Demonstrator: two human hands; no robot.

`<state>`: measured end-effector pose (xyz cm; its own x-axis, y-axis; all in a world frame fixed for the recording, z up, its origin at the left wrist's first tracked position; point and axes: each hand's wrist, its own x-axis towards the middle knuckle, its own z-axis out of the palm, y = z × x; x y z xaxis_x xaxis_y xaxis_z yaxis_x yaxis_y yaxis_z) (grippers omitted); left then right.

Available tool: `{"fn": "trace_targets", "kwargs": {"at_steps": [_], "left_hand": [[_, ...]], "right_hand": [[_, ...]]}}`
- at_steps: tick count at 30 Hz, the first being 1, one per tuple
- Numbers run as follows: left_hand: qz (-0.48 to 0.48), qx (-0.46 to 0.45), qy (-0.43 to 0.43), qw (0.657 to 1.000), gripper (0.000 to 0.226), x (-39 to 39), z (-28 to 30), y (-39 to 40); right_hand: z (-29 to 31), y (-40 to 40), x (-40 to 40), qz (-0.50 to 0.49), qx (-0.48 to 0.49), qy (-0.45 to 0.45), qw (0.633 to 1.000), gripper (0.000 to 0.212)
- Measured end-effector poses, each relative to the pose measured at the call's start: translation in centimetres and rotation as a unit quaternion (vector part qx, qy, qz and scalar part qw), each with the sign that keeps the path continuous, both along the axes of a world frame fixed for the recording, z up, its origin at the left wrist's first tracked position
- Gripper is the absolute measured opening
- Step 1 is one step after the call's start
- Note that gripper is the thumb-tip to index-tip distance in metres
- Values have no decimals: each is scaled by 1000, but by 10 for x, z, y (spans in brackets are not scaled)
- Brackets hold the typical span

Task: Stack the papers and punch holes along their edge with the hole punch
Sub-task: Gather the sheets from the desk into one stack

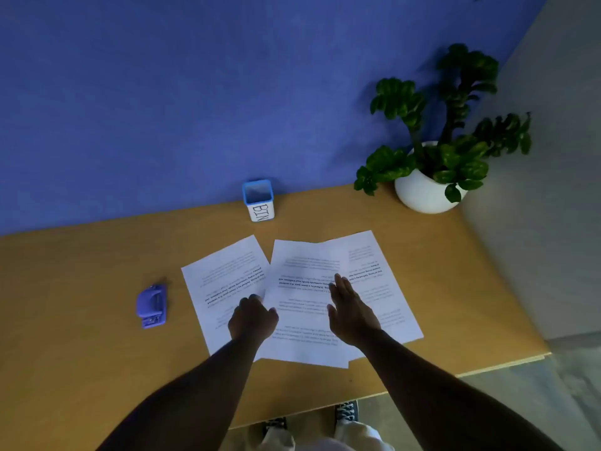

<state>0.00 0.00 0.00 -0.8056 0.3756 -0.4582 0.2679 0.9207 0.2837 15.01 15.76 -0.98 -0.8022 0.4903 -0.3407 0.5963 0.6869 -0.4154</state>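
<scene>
Standing at the near edge of the table [97, 336], I had both arms stretched out over three printed sheets that lay fanned in the middle of it. My left hand [253, 320] was curled, its fingers bent down at the left edge of the middle sheet [302, 320], right where that sheet lapped over the left sheet [221, 288]; it seemed to pinch that edge, though I could not see the fingertips well enough to be sure. My right hand [353, 312] was flat and wide, fingers straight and together, palm down over the seam where the middle sheet covered the left part of the right sheet [383, 288]. Whether the palm pressed the paper or hovered just above it, I could not tell.

The left sheet was tilted, its far corner leaning toward the back edge; the right sheet tilted the other way, its near corner close to the table's near edge. The print on all three ran upside down from where I stood.

The punch [151, 306] sat by itself to the left of the sheets, well apart from my hands. A small blue-rimmed cup [258, 200] marked BIN stood at the back edge, against the blue wall [162, 92]. A plant [448, 125] in a white pot [419, 193] filled the far right corner. My shoes [346, 413] showed below the near edge.
</scene>
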Motion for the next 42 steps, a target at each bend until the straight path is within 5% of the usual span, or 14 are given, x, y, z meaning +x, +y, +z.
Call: {"fn": "trace_targets", "kwargs": {"at_steps": [6, 14, 24, 32, 42], "left_hand": [[23, -21, -49, 998, 54, 7, -9, -8], [104, 1, -110, 989, 68, 7, -23, -9], [208, 153, -269, 928, 64, 7, -33, -2], [68, 103, -89, 988, 35, 3, -20, -4], [-67, 100, 31, 992, 32, -34, 10, -1]], "right_hand": [[-17, -10, 19, 43, -38, -127, 990, 61], [-23, -14, 20, 69, -45, -170, 982, 63], [-23, -10, 13, 107, -30, -208, 972, 63], [-5, -1, 5, 70, -22, -183, 980, 56], [41, 17, -50, 25, 45, 26, 998, 59]]}}
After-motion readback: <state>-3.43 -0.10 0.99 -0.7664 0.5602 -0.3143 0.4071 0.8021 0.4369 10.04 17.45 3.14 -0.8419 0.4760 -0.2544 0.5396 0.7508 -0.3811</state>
